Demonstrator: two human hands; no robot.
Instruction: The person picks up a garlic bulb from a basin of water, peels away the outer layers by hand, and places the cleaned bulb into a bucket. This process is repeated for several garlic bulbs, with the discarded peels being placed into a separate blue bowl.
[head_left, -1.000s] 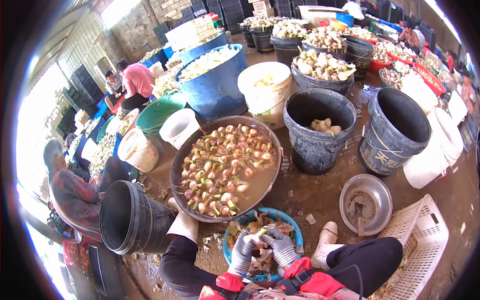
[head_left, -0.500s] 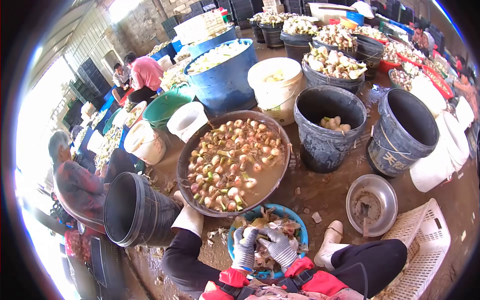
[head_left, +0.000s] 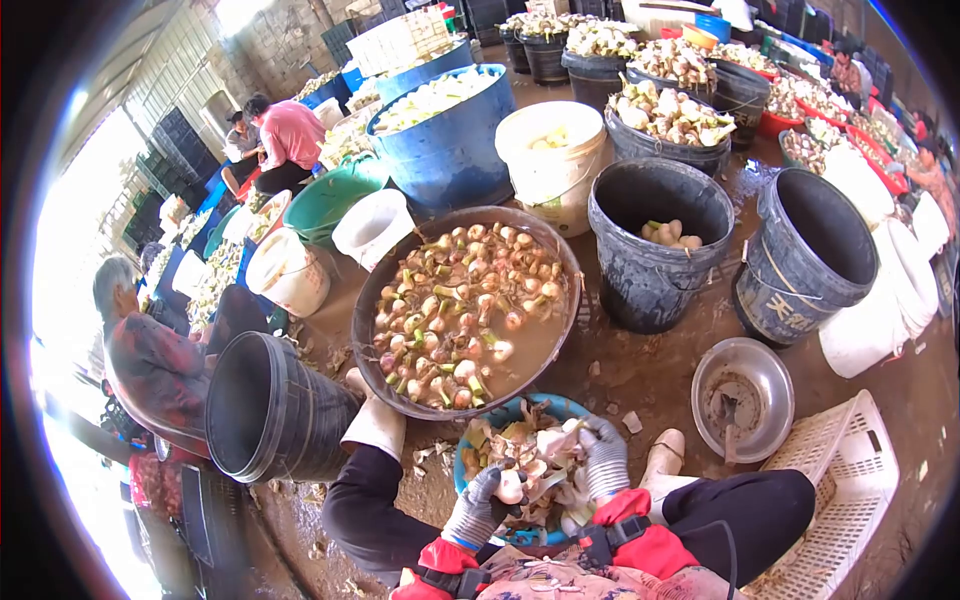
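Note:
My left hand (head_left: 478, 510), in a grey glove, is closed around a pale garlic bulb (head_left: 510, 487) low over a blue basin (head_left: 466, 468). Loose skins and peelings (head_left: 535, 450) fill the basin. My right hand (head_left: 604, 456), also gloved, is at the basin's right side with its fingers curled; pale matter lies at its fingertips, but I cannot make out what it grips. Just beyond stands a wide dark tub (head_left: 574, 330) of murky water with many unpeeled bulbs (head_left: 440, 310).
A black bucket (head_left: 300, 420) lies tilted on the left; a dark bucket (head_left: 650, 290) holding pale bulbs and another dark bucket (head_left: 790, 280) stand ahead. At right are a metal bowl (head_left: 785, 410) and white crate (head_left: 860, 480). Another person (head_left: 155, 360) sits at left.
My hands, together over the basin before, have moved apart: the left nearer to me with the garlic bulb showing, the right up and to the right.

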